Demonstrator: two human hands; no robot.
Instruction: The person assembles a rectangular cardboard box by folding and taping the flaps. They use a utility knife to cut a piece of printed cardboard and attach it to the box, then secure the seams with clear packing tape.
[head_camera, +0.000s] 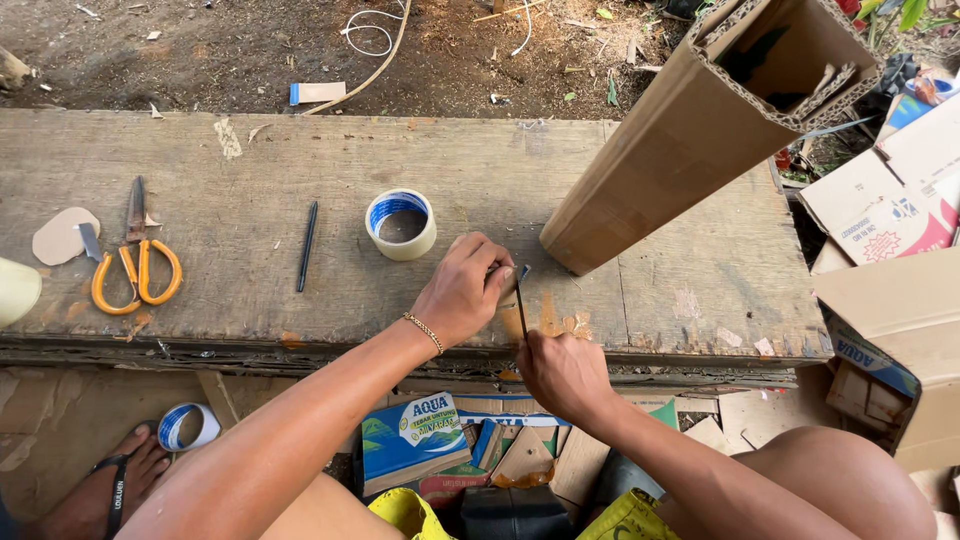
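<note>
Right hand (565, 375) grips a thin dark blade (520, 300) (tip pointing away), left hand (462, 290) clasping cardboard.

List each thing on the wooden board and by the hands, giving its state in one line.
Left hand: pressing a small cardboard piece down.
Right hand: gripping a thin dark blade.
Orange-handled scissors: shut, flat.
Clear tape roll: flat.
Black pen: lying flat.
Tall cardboard column: standing, top open.
</note>
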